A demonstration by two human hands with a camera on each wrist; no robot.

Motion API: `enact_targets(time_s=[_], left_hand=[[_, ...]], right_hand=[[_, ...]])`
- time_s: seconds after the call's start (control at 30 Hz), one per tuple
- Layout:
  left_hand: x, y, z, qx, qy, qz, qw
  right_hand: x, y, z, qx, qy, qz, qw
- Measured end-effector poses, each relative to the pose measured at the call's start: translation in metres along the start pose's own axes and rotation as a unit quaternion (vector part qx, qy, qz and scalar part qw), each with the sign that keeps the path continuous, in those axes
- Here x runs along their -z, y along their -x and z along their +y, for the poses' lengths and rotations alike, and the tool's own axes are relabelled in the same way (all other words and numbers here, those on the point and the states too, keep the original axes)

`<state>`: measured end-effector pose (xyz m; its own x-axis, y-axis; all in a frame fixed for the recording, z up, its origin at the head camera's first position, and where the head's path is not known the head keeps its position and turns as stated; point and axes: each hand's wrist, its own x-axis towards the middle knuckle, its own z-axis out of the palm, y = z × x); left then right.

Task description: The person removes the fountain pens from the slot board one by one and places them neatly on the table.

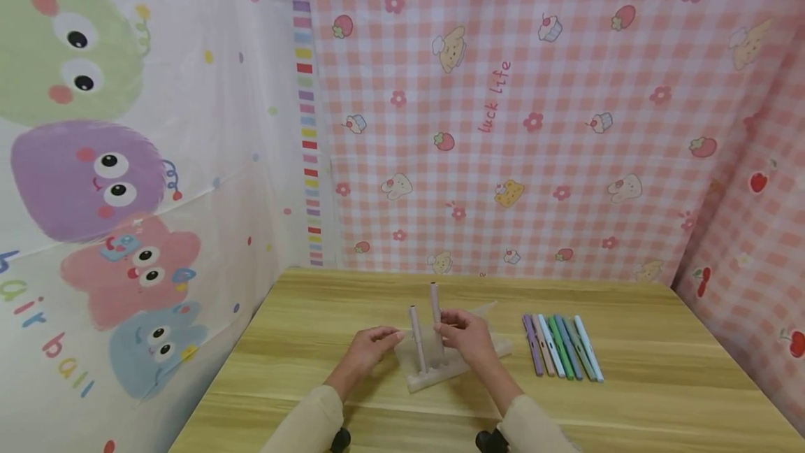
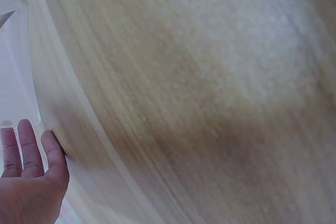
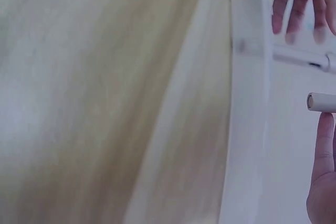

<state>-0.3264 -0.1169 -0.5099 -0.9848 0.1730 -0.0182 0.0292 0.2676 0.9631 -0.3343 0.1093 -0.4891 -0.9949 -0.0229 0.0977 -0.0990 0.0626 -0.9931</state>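
Observation:
A whitish translucent pen stand [image 1: 465,367] with a notched front ledge sits on the table. One pale pink pen [image 1: 418,338] leans upright in it at the left. My right hand [image 1: 468,338] pinches a second pale pink pen [image 1: 435,299] near its middle, just right of the first. In the right wrist view, the lower end of this held pen [image 3: 321,102] is apart from the ledge [image 3: 249,108]. My left hand [image 1: 371,348] is at the stand's left edge, its fingers extended and holding nothing; the left wrist view shows those fingers [image 2: 31,153] nearly straight.
Right of the stand, several pens [image 1: 562,348] in purple, pink, blue, green and white lie side by side on the wooden table [image 1: 654,369]. A pink checked cloth [image 1: 534,159] hangs behind the table, and a cartoon-printed cloth [image 1: 245,159] hangs at the left.

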Motion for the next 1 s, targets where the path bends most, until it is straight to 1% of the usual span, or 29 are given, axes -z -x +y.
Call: enact_targets(time_s=[0.17,0.3,0.43,0.6,0.73,0.9,1.0], left_hand=[[-0.001,0.000,0.000,-0.004,0.003,0.006,1.0000],[-0.001,-0.001,-0.001,-0.005,0.004,0.009,0.9999],[0.000,-0.001,-0.002,-0.001,0.006,0.004,1.0000],[-0.001,-0.001,-0.002,-0.002,0.009,0.005,1.0000],[-0.001,0.000,-0.002,-0.002,0.009,0.006,0.9999],[-0.001,-0.001,-0.003,0.000,0.010,0.005,0.9999],[-0.001,-0.002,-0.004,0.000,0.010,0.006,0.9999]], right_hand=[[0.020,-0.005,-0.006,-0.013,0.002,0.020,0.9997],[0.040,-0.007,-0.014,-0.025,0.003,0.033,0.9992],[0.063,-0.010,-0.020,-0.038,0.010,0.040,0.9984],[0.094,-0.014,-0.020,-0.049,0.027,0.047,0.9973],[0.117,-0.014,-0.017,-0.067,0.045,0.052,0.9954],[0.138,-0.013,-0.015,-0.081,0.084,0.053,0.9917],[0.148,-0.012,-0.014,-0.081,0.094,0.051,0.9910]])
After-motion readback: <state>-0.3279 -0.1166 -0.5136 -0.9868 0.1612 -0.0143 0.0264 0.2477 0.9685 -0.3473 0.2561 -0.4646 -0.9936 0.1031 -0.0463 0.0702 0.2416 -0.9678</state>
